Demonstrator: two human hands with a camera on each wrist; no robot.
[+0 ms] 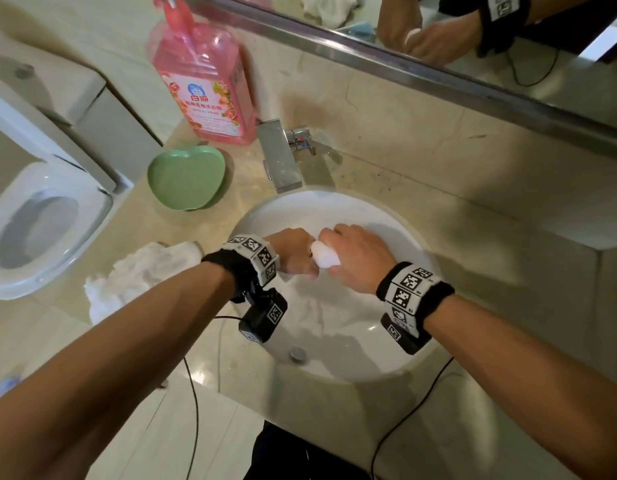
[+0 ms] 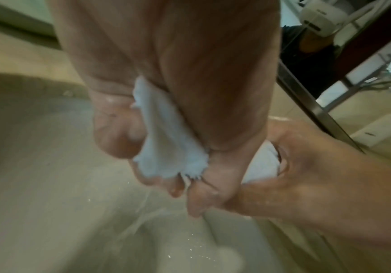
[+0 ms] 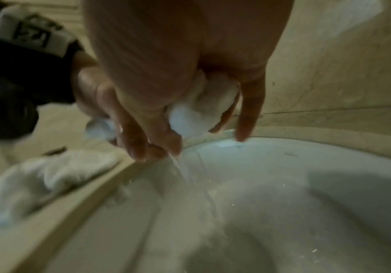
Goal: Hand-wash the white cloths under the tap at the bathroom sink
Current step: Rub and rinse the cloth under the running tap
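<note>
Over the sink (image 1: 397, 370), the left hand (image 1: 293, 252) and right hand (image 1: 355, 259) grip a bunched white cloth (image 1: 323, 257) end to end; soft, sodden and dripping, it likely wrings best from both ends

Bench: your beige marble bench (image 1: 421, 188) carries everything and holds the round white sink (image 1: 362, 372).
Back left: you have a pink plastic detergent bottle (image 1: 205, 81) standing there.
In front of it: a green apple-shaped dish (image 1: 186, 178).
Left of sink: a crumpled white cloth pile (image 1: 134, 275) on your bench.
Behind sink: a chrome tap (image 1: 281, 157).
</note>
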